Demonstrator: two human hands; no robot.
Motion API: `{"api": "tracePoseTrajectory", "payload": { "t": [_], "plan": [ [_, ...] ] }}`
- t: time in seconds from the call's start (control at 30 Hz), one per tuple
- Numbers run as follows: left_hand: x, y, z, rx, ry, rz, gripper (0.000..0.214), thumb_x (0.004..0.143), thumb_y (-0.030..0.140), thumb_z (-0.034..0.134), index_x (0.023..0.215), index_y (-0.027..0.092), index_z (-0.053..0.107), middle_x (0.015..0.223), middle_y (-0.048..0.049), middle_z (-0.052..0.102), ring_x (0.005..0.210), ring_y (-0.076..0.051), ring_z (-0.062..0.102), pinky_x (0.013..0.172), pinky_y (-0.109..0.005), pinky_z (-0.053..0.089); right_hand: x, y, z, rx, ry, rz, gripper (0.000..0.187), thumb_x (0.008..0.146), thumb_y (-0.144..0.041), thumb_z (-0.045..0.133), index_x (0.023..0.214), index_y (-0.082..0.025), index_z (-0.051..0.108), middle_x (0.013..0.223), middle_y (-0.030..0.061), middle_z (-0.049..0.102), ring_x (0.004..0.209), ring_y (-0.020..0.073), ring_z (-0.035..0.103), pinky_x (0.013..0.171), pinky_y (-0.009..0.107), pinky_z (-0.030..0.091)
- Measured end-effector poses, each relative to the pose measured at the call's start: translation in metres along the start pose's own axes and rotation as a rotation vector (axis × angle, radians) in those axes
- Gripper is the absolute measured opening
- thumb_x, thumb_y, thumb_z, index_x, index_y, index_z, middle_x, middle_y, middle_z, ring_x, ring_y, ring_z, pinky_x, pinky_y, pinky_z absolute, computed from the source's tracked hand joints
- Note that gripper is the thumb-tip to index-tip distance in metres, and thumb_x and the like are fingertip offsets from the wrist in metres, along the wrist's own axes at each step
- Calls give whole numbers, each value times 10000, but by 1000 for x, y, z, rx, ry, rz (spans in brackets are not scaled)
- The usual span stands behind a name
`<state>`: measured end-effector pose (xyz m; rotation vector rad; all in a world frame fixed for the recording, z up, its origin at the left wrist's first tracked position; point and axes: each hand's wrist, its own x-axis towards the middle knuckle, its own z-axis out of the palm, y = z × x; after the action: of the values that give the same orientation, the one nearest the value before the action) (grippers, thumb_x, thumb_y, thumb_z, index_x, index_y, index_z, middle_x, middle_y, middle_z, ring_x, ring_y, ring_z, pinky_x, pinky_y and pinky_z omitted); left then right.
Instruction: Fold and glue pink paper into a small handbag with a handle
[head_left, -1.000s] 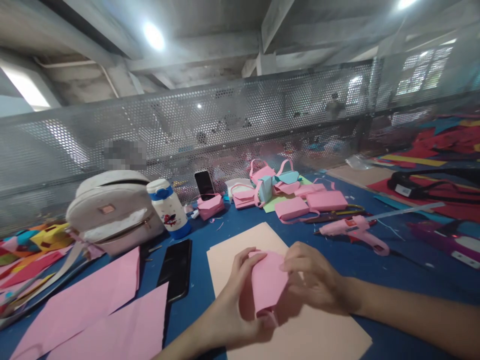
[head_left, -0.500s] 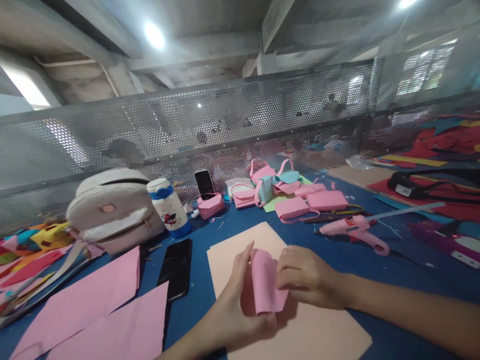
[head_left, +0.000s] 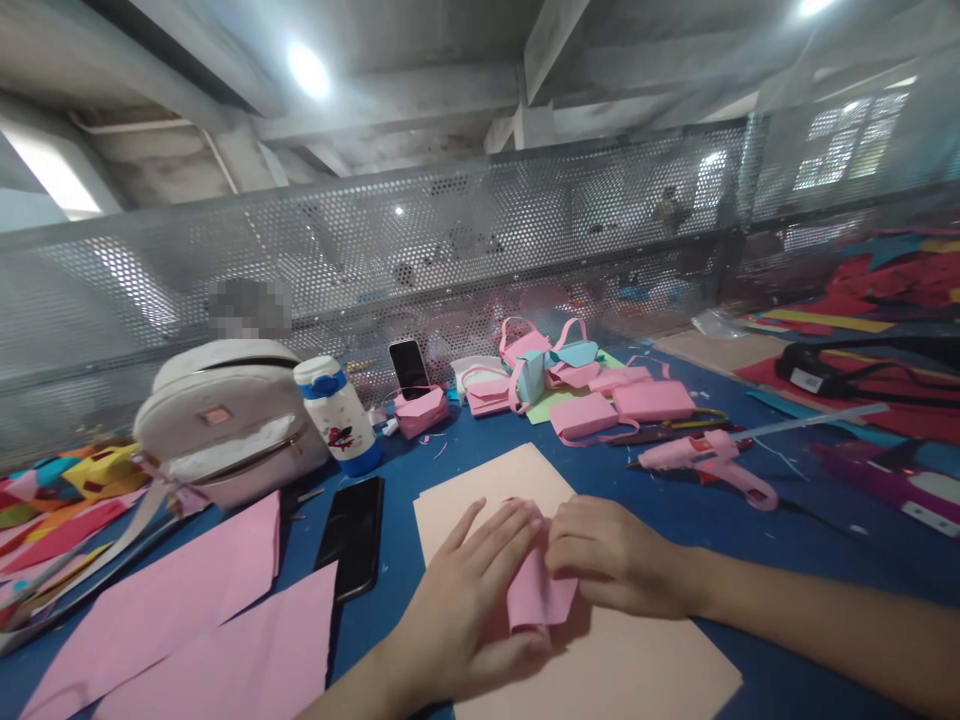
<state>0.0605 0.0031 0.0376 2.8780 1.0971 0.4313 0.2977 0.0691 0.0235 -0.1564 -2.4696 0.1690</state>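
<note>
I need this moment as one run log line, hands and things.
left hand: grips folded pink paper | right hand: grips its right edge | under: peach sheet | near: black phone, pink glue gun

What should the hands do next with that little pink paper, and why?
Probably slide the fingers of the left hand down along the pink paper to crease it flat. The left hand and the right hand both press it onto the peach sheet, yet its lower end looks rounded and puffed, not sharply folded.
</note>
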Motion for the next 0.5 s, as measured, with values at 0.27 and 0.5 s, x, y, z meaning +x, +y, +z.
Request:
{"api": "tracePoseTrajectory", "payload": {
  "t": [0.27, 0.5],
  "plan": [
    [2, 1, -3, 112, -49, 17, 822, 928, 561, 471, 1543, 162, 100, 1579, -128, 247, 1460, -295, 216, 1188, -566, 110, 0, 0, 0, 14, -22, 23, 114, 873, -125, 489, 915, -189, 574, 878, 56, 626, 829, 187, 528, 749, 304, 403],
    [0, 0, -2, -68, -46, -8, 788, 945, 510, 471, 1551, 229, 52, 1606, -84, 176, 1476, -283, 159, 1194, -546, 119, 0, -1, 1, 73, 43, 73, 154, 845, -92, 500, 930, -198, 573, 897, 56, 621, 842, 195, 533, 757, 321, 424]
  ]
}}
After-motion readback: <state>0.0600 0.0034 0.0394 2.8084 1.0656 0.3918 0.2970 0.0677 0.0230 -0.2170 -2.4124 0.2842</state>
